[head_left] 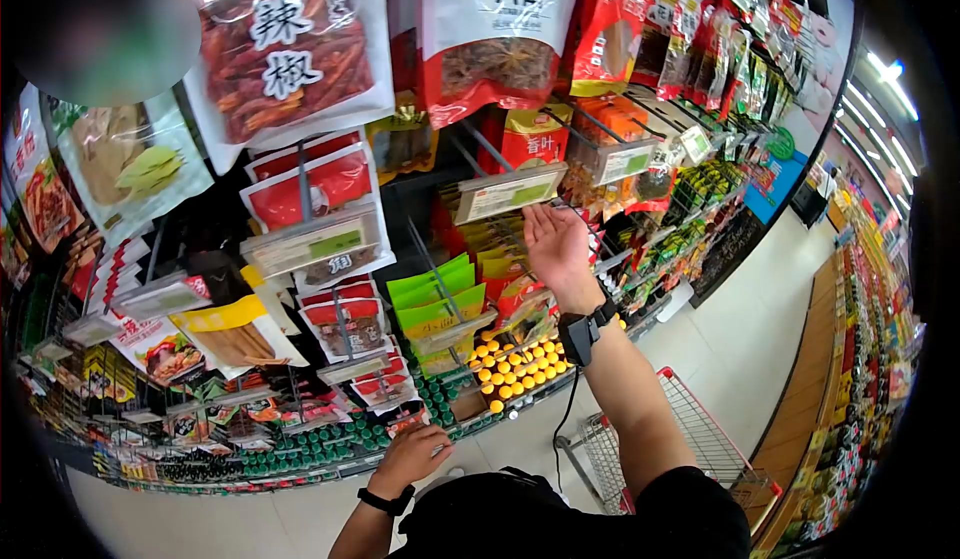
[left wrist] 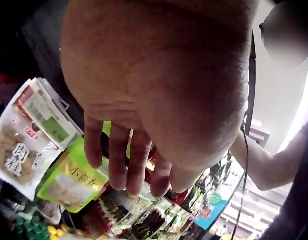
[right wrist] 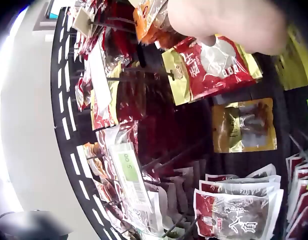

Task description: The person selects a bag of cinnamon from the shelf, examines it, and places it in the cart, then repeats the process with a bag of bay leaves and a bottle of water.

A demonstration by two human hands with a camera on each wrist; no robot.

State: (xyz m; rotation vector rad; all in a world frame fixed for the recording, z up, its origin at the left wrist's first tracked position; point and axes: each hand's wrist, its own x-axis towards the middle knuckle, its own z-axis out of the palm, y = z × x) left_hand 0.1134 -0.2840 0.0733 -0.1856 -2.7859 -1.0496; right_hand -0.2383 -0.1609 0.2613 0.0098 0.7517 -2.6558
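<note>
My right hand [head_left: 558, 244] is raised palm up among the hanging packets, fingers extended just under a price tag [head_left: 510, 195]. A red and gold packet [head_left: 528, 137] hangs above it. In the right wrist view the hand [right wrist: 224, 22] overlaps the top edge of this packet [right wrist: 211, 70]; whether they touch, I cannot tell. Low in the head view, my left hand [head_left: 410, 457] hangs near the lower shelf, holding nothing. The left wrist view shows its palm [left wrist: 149, 95] with loose, fairly straight fingers, and a green packet [left wrist: 74, 175] beyond them.
Large bags of dried chillies [head_left: 285, 54] and star anise [head_left: 500, 34] hang at the top. Green packets [head_left: 435, 294] hang lower, above yellow-capped bottles [head_left: 520, 369]. A shopping cart [head_left: 700, 424] stands on the floor at right, near another stocked shelf [head_left: 870, 339].
</note>
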